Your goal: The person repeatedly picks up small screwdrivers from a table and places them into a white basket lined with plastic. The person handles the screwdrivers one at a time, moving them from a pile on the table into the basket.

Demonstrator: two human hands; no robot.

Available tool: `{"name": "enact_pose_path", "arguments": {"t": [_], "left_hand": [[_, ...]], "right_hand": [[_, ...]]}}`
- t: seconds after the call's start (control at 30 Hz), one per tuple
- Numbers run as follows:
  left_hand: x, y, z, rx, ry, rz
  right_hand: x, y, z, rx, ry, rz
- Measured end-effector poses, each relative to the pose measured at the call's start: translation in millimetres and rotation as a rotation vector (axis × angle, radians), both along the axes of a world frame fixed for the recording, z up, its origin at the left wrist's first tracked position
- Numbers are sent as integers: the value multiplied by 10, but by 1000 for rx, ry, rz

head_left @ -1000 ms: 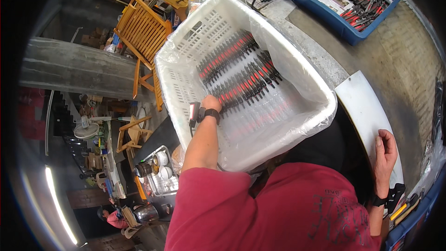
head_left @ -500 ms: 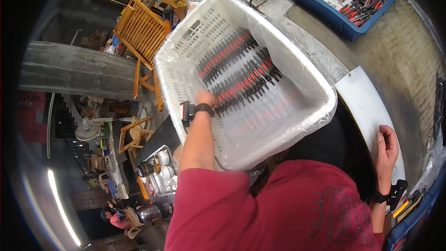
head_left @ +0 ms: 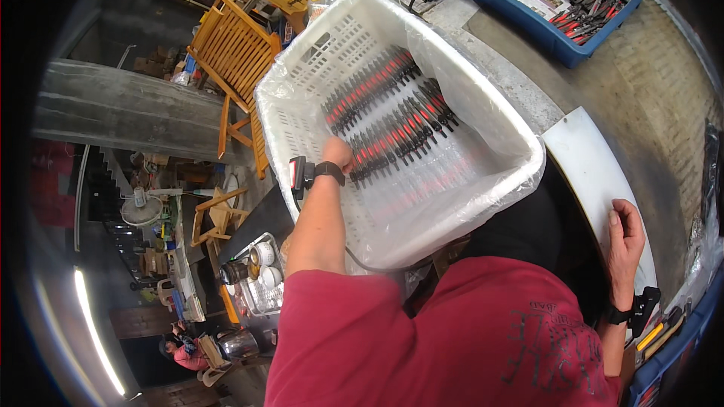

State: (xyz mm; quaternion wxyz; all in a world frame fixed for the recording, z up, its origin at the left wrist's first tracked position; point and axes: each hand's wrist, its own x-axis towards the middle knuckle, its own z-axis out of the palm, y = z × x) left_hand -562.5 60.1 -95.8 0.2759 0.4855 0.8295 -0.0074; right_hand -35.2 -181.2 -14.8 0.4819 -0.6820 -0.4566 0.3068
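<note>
My left hand (head_left: 337, 154) reaches into a white plastic basket (head_left: 483, 68) with a clear plastic liner. Its fingers are bent at the left end of the nearer row of slim black tools with red middles (head_left: 392, 138); whatever they grip is hidden behind the hand. Farther in, a second row of the same tools (head_left: 369, 89) lies side by side. Under a clear plastic sheet (head_left: 430, 185) in the near part, more red shows faintly. My right hand (head_left: 626, 245) rests on a white board (head_left: 592, 158), thumb and fingers loosely extended, holding nothing.
A blue bin (head_left: 520, 26) with loose black-and-red tools and printed paper stands at the far right. Left of the basket is a wooden folding chair (head_left: 234, 45); a tray of cups (head_left: 264, 286) sits nearer. A person (head_left: 188, 354) is in the lower left background.
My left hand has moved slightly away from me, still at the left end of the nearer row. My right hand stays on the board, and the tool rows look the same.
</note>
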Motion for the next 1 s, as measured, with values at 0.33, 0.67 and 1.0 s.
{"name": "enact_pose_path", "arguments": {"t": [0.33,0.67,1.0], "left_hand": [[201,-94,73,-10,-110,82],[393,-99,124,21,-406,202],[532,-69,235,-34,-484,94]], "right_hand": [[5,-5,-38,23,12,-6],[-10,-4,-18,25,-34,-3],[-12,2,-18,27,-94,-6]]}}
